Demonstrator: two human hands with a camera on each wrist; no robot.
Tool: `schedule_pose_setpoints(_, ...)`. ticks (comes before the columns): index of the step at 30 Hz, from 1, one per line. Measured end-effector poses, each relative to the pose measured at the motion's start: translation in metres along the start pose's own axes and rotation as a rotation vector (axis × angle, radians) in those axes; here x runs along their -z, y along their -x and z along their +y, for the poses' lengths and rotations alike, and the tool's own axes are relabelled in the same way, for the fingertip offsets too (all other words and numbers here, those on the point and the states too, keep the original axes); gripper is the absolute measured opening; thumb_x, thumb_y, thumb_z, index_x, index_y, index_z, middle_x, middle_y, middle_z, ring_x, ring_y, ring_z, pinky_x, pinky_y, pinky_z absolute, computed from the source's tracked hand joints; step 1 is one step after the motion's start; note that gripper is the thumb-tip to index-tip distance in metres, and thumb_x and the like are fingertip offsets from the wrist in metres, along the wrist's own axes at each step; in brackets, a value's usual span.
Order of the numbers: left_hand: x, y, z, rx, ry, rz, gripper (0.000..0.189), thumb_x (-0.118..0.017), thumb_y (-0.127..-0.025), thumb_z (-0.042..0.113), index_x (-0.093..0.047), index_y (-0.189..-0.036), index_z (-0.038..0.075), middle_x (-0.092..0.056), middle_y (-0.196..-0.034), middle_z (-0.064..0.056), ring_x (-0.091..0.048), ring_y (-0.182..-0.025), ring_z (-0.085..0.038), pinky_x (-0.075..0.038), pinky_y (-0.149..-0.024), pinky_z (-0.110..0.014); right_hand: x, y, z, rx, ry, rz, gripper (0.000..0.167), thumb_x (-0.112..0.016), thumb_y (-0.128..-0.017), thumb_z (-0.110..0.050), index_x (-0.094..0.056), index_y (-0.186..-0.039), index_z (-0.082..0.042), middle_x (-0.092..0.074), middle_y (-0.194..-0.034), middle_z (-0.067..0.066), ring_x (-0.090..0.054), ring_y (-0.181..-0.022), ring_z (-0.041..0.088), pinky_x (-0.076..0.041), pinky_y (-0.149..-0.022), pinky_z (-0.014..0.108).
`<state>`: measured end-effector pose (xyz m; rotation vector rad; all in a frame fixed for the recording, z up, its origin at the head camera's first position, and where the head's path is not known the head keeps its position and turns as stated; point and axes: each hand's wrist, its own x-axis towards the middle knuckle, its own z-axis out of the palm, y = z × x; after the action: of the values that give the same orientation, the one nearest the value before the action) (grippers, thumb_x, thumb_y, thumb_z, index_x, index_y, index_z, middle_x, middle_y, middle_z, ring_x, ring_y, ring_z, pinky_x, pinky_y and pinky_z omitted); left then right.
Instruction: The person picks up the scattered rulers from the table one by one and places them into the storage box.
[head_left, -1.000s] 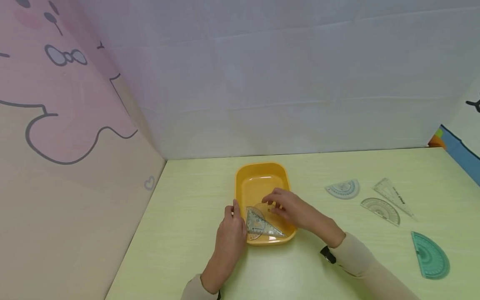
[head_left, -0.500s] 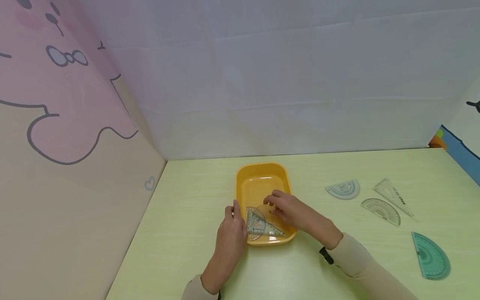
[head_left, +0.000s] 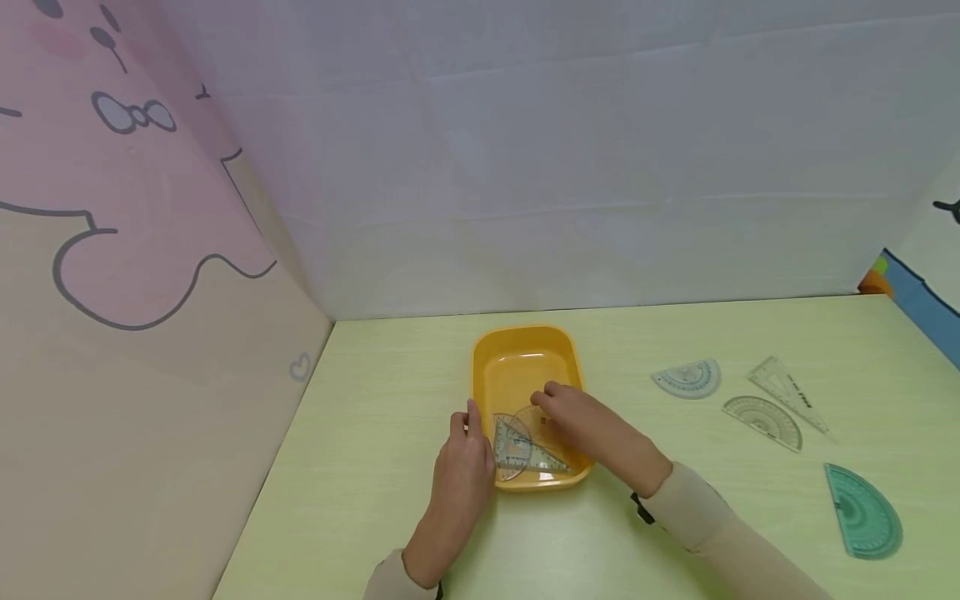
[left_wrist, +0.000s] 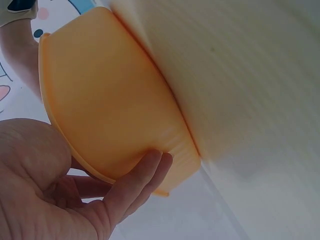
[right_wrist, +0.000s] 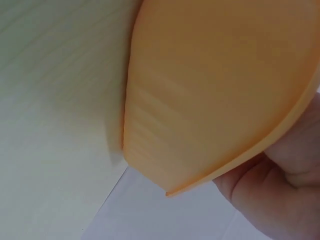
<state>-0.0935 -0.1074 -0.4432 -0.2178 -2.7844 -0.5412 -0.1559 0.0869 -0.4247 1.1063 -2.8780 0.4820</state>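
Observation:
My left hand (head_left: 462,467) holds the left wall of a yellow plastic tray (head_left: 551,333); in the left wrist view some of its fingers (left_wrist: 142,175) press the outside of the wall while others reach over the rim. My right hand (head_left: 588,421) reaches over the tray's right side, fingers curled down at a clear round-edged protractor (head_left: 528,414). Its fingertips are hidden, so I cannot see whether they pinch it. Beside it in the tray lie a clear set square (head_left: 543,462) and another clear protractor (head_left: 513,475), overlapping. The tray's wall hides most of the right hand in the right wrist view.
To the right on the pale green table (head_left: 375,467) lie a bluish clear protractor (head_left: 688,379), a clear protractor (head_left: 763,419), a clear long set square (head_left: 787,392) and a green protractor (head_left: 862,511). A white sheet (head_left: 525,167) stands behind; a patterned panel (head_left: 187,375) stands left.
My right hand has shifted slightly to the right and its fingers have curled in more; the clear protractor under it has slid a little with it. The left hand and tray stay put.

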Motion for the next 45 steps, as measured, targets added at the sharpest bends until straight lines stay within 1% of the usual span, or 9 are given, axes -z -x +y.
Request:
schedule_pose_setpoints(4, 0.000, 0.000, 0.001, -0.008, -0.004, 0.011, 0.049, -0.068, -0.092, -0.005, -0.053, -0.137, -0.018, -0.059, -0.109, -0.025, -0.063, -0.065, -0.022, -0.056, -0.056, -0.029, -0.001, -0.001, -0.001, 0.021, 0.048, 0.012, 0.015, -0.073, -0.089, 0.006, -0.061, -0.094, -0.001, -0.052, -0.078, 0.005, -0.047, -0.066, 0.017, -0.045, -0.060, 0.024)
schedule_pose_setpoints(10, -0.001, 0.000, 0.001, -0.003, -0.004, 0.003, 0.049, -0.067, -0.093, -0.004, -0.052, -0.138, -0.017, -0.059, -0.109, -0.025, -0.062, -0.065, -0.021, -0.057, -0.057, -0.029, -0.002, 0.001, 0.000, 0.035, 0.039, 0.030, 0.016, -0.075, -0.087, 0.007, -0.063, -0.094, -0.002, -0.055, -0.080, 0.005, -0.050, -0.070, 0.018, -0.048, -0.063, 0.025)
schedule_pose_setpoints(13, -0.001, 0.000, 0.000, 0.001, -0.006, -0.004, 0.049, -0.067, -0.094, -0.003, -0.052, -0.138, -0.017, -0.059, -0.110, -0.025, -0.063, -0.065, -0.021, -0.057, -0.058, -0.029, -0.002, 0.003, 0.001, 0.048, 0.037, 0.047, 0.015, -0.075, -0.087, 0.005, -0.065, -0.096, -0.001, -0.058, -0.084, 0.006, -0.052, -0.075, 0.020, -0.051, -0.068, 0.028)
schedule_pose_setpoints(17, 0.000, 0.001, 0.000, 0.003, -0.004, -0.006, 0.049, -0.068, -0.094, -0.002, -0.052, -0.138, -0.017, -0.059, -0.111, -0.025, -0.063, -0.066, -0.021, -0.057, -0.058, -0.029, -0.002, 0.006, 0.005, 0.066, 0.026, 0.096, 0.014, -0.075, -0.088, 0.004, -0.069, -0.100, -0.001, -0.064, -0.097, 0.009, -0.059, -0.091, 0.025, -0.056, -0.081, 0.033)
schedule_pose_setpoints(20, 0.001, 0.001, -0.001, 0.000, -0.003, 0.001, 0.049, -0.068, -0.094, -0.003, -0.052, -0.138, -0.017, -0.059, -0.110, -0.025, -0.062, -0.065, -0.021, -0.056, -0.057, -0.029, -0.002, 0.009, 0.009, 0.093, 0.011, 0.151, 0.017, -0.077, -0.087, 0.002, -0.071, -0.103, -0.001, -0.066, -0.105, 0.010, -0.060, -0.103, 0.028, -0.056, -0.090, 0.037)
schedule_pose_setpoints(23, 0.001, 0.001, -0.001, -0.004, -0.005, 0.005, 0.049, -0.067, -0.093, -0.004, -0.052, -0.138, -0.017, -0.059, -0.109, -0.025, -0.060, -0.063, -0.020, -0.056, -0.056, -0.028, -0.001, 0.012, 0.013, 0.114, -0.009, 0.195, 0.020, -0.080, -0.087, -0.003, -0.071, -0.104, -0.001, -0.065, -0.107, 0.010, -0.060, -0.106, 0.029, -0.055, -0.093, 0.040)
schedule_pose_setpoints(32, 0.002, 0.001, -0.001, -0.011, -0.004, 0.009, 0.050, -0.067, -0.093, -0.005, -0.052, -0.138, -0.017, -0.059, -0.109, -0.025, -0.062, -0.064, -0.021, -0.056, -0.056, -0.028, 0.008, 0.016, 0.020, 0.106, -0.033, 0.251, 0.025, -0.081, -0.087, -0.005, -0.070, -0.108, -0.002, -0.065, -0.109, 0.009, -0.059, -0.105, 0.027, -0.054, -0.092, 0.041)
schedule_pose_setpoints(42, -0.001, 0.000, -0.002, -0.017, 0.011, 0.023, 0.048, -0.067, -0.092, -0.006, -0.053, -0.136, -0.018, -0.059, -0.109, -0.027, -0.063, -0.065, -0.022, -0.056, -0.055, -0.027, 0.019, 0.026, 0.034, 0.116, -0.065, 0.392, 0.031, -0.084, -0.083, -0.002, -0.069, -0.110, -0.004, -0.065, -0.110, 0.010, -0.060, -0.101, 0.026, -0.057, -0.086, 0.041)
schedule_pose_setpoints(45, -0.002, 0.000, -0.003, -0.024, 0.010, 0.027, 0.048, -0.067, -0.092, -0.006, -0.053, -0.136, -0.018, -0.059, -0.109, -0.026, -0.063, -0.064, -0.021, -0.056, -0.055, -0.027, 0.022, 0.030, 0.041, 0.127, -0.071, 0.414, 0.030, -0.083, -0.085, -0.005, -0.069, -0.111, -0.003, -0.065, -0.109, 0.010, -0.060, -0.101, 0.027, -0.057, -0.086, 0.042)
